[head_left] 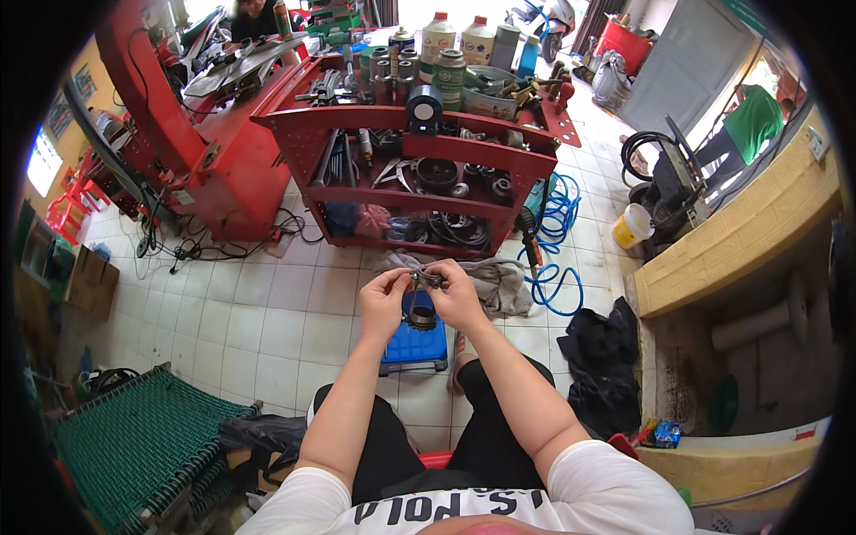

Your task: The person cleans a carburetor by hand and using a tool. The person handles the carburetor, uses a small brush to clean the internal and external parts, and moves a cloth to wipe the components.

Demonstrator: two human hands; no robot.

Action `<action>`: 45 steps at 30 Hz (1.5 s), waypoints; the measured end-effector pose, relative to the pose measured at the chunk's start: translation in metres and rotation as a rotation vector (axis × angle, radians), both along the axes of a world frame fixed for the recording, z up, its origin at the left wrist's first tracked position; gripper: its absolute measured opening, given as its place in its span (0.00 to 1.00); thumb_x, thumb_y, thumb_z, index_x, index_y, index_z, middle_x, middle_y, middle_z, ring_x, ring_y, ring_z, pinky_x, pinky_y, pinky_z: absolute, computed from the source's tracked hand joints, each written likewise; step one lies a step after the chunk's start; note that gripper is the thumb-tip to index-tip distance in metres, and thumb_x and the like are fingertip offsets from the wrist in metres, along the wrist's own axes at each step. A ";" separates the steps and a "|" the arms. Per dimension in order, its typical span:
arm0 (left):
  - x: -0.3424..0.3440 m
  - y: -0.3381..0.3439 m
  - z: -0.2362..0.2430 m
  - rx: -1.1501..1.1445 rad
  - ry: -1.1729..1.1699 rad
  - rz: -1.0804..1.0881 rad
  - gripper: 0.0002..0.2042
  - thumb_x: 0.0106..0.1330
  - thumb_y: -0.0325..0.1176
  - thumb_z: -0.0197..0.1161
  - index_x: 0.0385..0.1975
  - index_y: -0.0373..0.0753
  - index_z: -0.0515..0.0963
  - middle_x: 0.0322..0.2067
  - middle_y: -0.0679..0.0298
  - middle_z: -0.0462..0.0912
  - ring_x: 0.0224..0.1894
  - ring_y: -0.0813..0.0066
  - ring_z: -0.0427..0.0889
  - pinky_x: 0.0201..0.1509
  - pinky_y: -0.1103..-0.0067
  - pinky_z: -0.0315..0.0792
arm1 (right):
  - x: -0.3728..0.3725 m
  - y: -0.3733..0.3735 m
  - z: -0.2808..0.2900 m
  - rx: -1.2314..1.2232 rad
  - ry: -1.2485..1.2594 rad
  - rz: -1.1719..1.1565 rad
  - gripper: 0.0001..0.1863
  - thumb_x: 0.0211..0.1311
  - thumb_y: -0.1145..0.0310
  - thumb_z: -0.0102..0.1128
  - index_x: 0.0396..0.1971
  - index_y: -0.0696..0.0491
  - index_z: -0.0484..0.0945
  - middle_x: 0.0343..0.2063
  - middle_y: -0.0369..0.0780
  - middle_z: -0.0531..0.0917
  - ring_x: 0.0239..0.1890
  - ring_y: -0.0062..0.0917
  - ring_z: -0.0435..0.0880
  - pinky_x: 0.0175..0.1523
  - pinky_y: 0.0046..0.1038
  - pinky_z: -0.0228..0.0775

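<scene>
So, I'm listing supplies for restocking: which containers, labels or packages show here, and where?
White jugs: cart top, rounded, red caps, labelled.
Green-labelled can: cart top front, cylindrical.
Blue bottle: right of the jugs, slim.
White bucket: floor right, yellow contents.
Cardboard box: floor left, brown.

Repair workshop, likely motor or machine repair. Red metal tool cart (419, 169) crammed with gears, bearings, belts, oil bottles (459, 40). Red machine frame (192, 134) alongside, cables across white tiled floor (259, 312), coiled blue air hose (557, 241), greasy rags (495, 281), low blue stool (415, 343).
</scene>
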State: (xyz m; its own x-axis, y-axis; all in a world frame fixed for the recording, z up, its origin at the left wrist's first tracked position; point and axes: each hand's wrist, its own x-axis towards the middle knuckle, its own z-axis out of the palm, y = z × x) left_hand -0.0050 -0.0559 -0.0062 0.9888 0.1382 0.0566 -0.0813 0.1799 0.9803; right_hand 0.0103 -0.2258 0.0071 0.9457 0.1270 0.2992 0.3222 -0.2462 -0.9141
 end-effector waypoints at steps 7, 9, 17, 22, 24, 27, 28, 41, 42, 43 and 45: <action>0.005 -0.007 -0.005 -0.003 -0.105 -0.047 0.08 0.76 0.22 0.64 0.51 0.31 0.84 0.44 0.63 0.87 0.47 0.79 0.86 0.55 0.81 0.79 | 0.002 -0.004 -0.001 0.018 -0.031 -0.027 0.12 0.58 0.81 0.65 0.44 0.61 0.83 0.45 0.46 0.83 0.49 0.40 0.84 0.52 0.35 0.77; 0.005 -0.010 -0.004 -0.103 -0.069 -0.009 0.08 0.76 0.24 0.65 0.51 0.31 0.84 0.44 0.63 0.87 0.46 0.79 0.86 0.55 0.81 0.79 | 0.001 -0.005 -0.003 -0.010 -0.093 -0.035 0.12 0.58 0.80 0.65 0.43 0.60 0.83 0.45 0.47 0.83 0.49 0.43 0.84 0.54 0.38 0.77; 0.002 -0.007 -0.002 -0.010 0.030 -0.005 0.07 0.74 0.26 0.69 0.47 0.31 0.85 0.40 0.65 0.88 0.41 0.80 0.84 0.48 0.83 0.77 | -0.004 -0.010 0.002 -0.079 -0.138 -0.015 0.12 0.57 0.81 0.62 0.42 0.60 0.82 0.44 0.48 0.82 0.51 0.47 0.83 0.56 0.40 0.76; 0.002 -0.014 0.006 -0.116 -0.038 -0.002 0.07 0.73 0.25 0.70 0.47 0.31 0.85 0.42 0.63 0.89 0.43 0.78 0.85 0.51 0.82 0.78 | -0.005 -0.009 0.009 -0.041 -0.119 -0.020 0.12 0.56 0.82 0.63 0.42 0.60 0.82 0.45 0.48 0.82 0.51 0.46 0.83 0.57 0.39 0.76; 0.004 -0.009 0.001 -0.079 0.025 -0.003 0.08 0.74 0.26 0.69 0.48 0.30 0.85 0.43 0.62 0.89 0.43 0.78 0.85 0.51 0.82 0.78 | -0.005 -0.007 0.010 -0.049 -0.145 -0.020 0.12 0.57 0.81 0.64 0.42 0.61 0.82 0.45 0.48 0.82 0.51 0.46 0.83 0.57 0.39 0.76; 0.005 0.000 -0.006 -0.013 0.089 -0.041 0.09 0.74 0.26 0.70 0.48 0.30 0.85 0.43 0.62 0.89 0.44 0.78 0.85 0.52 0.82 0.78 | -0.007 -0.005 0.012 -0.058 -0.149 -0.018 0.11 0.57 0.81 0.64 0.41 0.61 0.82 0.45 0.49 0.82 0.51 0.46 0.83 0.57 0.39 0.76; 0.005 0.000 -0.007 -0.029 0.072 -0.047 0.09 0.74 0.26 0.70 0.49 0.29 0.85 0.43 0.62 0.89 0.44 0.78 0.85 0.52 0.82 0.78 | -0.007 -0.005 0.012 -0.061 -0.146 -0.018 0.11 0.58 0.81 0.64 0.41 0.61 0.82 0.45 0.49 0.82 0.51 0.46 0.83 0.57 0.39 0.76; 0.001 -0.008 0.007 -0.051 -0.025 -0.016 0.08 0.75 0.27 0.69 0.48 0.31 0.86 0.41 0.64 0.88 0.43 0.80 0.84 0.49 0.82 0.77 | -0.005 -0.006 0.008 -0.045 -0.106 -0.016 0.10 0.59 0.80 0.63 0.41 0.61 0.82 0.44 0.48 0.81 0.50 0.46 0.83 0.57 0.39 0.75; 0.002 -0.006 0.007 -0.051 0.013 -0.018 0.09 0.75 0.29 0.69 0.48 0.32 0.86 0.40 0.65 0.88 0.42 0.80 0.84 0.48 0.83 0.77 | -0.005 -0.005 0.007 -0.040 -0.104 -0.016 0.10 0.58 0.81 0.63 0.41 0.61 0.82 0.44 0.48 0.81 0.50 0.46 0.83 0.57 0.39 0.75; 0.003 -0.003 0.005 -0.051 0.052 -0.021 0.10 0.75 0.31 0.69 0.48 0.32 0.86 0.40 0.66 0.87 0.40 0.81 0.83 0.46 0.84 0.76 | -0.005 -0.006 0.007 -0.035 -0.102 -0.016 0.11 0.57 0.82 0.62 0.41 0.61 0.82 0.44 0.48 0.81 0.51 0.46 0.82 0.57 0.39 0.75; 0.005 0.004 0.001 -0.013 0.089 -0.039 0.11 0.76 0.34 0.69 0.49 0.33 0.85 0.39 0.67 0.87 0.38 0.83 0.82 0.43 0.85 0.75 | -0.004 -0.006 0.005 -0.054 -0.132 -0.023 0.13 0.55 0.83 0.61 0.41 0.61 0.82 0.44 0.48 0.81 0.51 0.46 0.82 0.58 0.39 0.75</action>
